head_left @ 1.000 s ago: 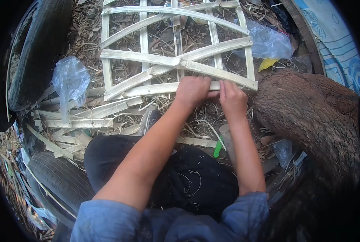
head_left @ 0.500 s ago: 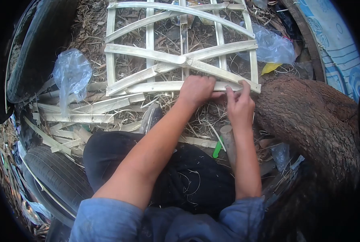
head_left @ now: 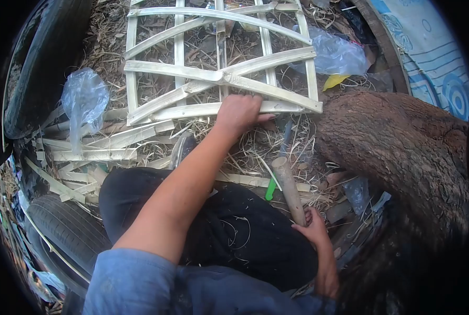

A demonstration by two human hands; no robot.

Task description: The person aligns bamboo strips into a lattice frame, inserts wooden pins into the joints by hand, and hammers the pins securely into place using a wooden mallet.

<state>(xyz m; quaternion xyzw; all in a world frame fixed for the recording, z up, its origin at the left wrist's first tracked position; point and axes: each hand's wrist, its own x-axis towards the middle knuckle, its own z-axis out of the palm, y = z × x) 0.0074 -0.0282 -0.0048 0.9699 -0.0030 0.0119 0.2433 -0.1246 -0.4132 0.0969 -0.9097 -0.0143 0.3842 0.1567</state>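
A lattice of pale split strips (head_left: 271,91) lies at the top centre, with crossed and curved pieces over upright ones. My left hand (head_left: 239,113) is closed round its lowest cross strip, near the middle. Lower right, my right hand (head_left: 314,227) has its fingers round the near end of a round wooden stick (head_left: 289,189), beside my right knee. A green handle (head_left: 270,189) lies just left of the stick, among thin shavings.
A rough tree trunk (head_left: 392,136) fills the right side. Tyres (head_left: 66,231) stand at the left. Cut strips (head_left: 95,155) lie in a pile near my left knee. Plastic bags (head_left: 84,100) and a yellow scrap (head_left: 334,81) are on the ground, beside a blue patterned sheet (head_left: 429,58).
My right hand has left the right end of the lowest strip, moved down towards me and taken hold of the wooden stick. My left hand keeps its hold; the whole view has shifted slightly.
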